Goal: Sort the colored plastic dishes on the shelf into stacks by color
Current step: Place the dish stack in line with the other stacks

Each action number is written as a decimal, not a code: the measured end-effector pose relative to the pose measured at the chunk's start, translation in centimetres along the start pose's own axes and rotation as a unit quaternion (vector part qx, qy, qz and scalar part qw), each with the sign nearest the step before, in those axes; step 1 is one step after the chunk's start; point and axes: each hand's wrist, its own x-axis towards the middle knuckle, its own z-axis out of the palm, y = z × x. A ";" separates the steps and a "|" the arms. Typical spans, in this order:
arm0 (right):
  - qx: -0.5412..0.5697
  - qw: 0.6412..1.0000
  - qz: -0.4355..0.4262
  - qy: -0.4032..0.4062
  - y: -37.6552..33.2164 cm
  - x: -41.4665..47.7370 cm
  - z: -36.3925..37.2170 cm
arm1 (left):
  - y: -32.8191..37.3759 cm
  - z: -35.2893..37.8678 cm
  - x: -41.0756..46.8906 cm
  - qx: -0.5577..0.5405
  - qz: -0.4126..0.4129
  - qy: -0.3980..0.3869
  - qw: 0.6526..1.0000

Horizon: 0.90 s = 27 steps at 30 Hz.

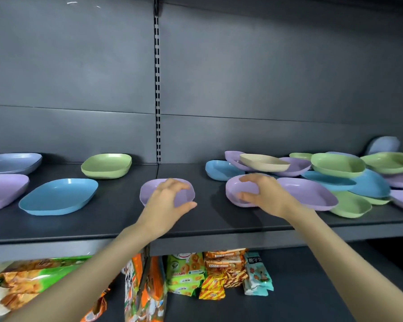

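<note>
Two small purple dishes sit near the middle of the dark shelf [116, 219]. My left hand [165, 201] curls over the left purple dish [149, 189], fingers on top and thumb at its near rim. My right hand [265, 194] grips the right purple dish [233, 189] by its right side, beside a larger purple dish [312, 194]. To the left lie a blue dish [58, 196], a green stack [106, 165], a purple stack [2, 189] and a grey-blue stack [12, 162]. A mixed pile with a beige dish [263, 162] fills the right.
A slotted upright [157, 89] divides the grey back wall. The mixed pile reaches the frame's right edge, with a green dish [337, 165] on top. Snack packets [191, 273] lie on the lower shelf under the front lip [219, 238].
</note>
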 end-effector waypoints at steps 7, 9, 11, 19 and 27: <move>-0.046 0.997 0.030 0.047 4.6 -2.2 -2.8 | 3.6 4.9 1.6 -0.042 0.027 -0.086 0.995; -0.063 0.997 0.021 0.042 5.6 -2.5 -3.0 | 4.2 5.9 2.1 -0.033 0.028 -0.111 0.993; -0.066 0.997 0.014 0.038 6.4 -2.6 -3.2 | 4.4 6.6 2.6 -0.020 0.022 -0.129 0.991; -0.062 0.998 -0.018 0.025 7.8 -1.4 -2.5 | 4.8 8.4 4.1 0.001 -0.006 -0.136 0.991; -0.033 0.998 -0.044 0.033 7.5 -0.8 -2.3 | 4.8 8.6 4.0 -0.055 -0.003 -0.063 0.996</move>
